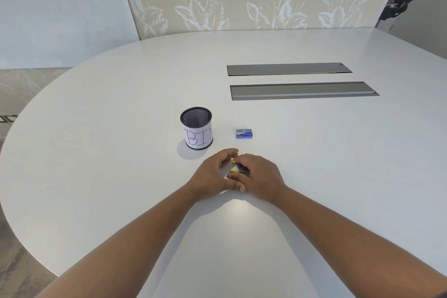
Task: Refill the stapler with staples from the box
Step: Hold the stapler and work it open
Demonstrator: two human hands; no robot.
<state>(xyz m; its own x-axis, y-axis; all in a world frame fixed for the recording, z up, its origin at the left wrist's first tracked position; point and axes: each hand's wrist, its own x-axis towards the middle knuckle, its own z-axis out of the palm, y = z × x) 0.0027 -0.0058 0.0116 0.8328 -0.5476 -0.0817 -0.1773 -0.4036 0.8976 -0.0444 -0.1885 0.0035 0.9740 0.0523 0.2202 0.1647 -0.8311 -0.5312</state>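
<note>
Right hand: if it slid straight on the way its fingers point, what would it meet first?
The right hand points left across the table, fingers already on the small yellow stapler. Just past that is the left hand, likely the first new contact; depth is unclear.

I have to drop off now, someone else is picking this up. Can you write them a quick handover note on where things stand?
Left hand and right hand: both on the small yellow stapler, held low over the white table. It looks hinged open; too small to tell if staples are inside.
Staple box: lying on the table beyond the hands, apparently closed, untouched.
Mesh cup labelled BIN: upright, left of the box.
Done: stapler picked up, seemingly opened.
Left: open the box, load a strip, close the stapler.
</note>
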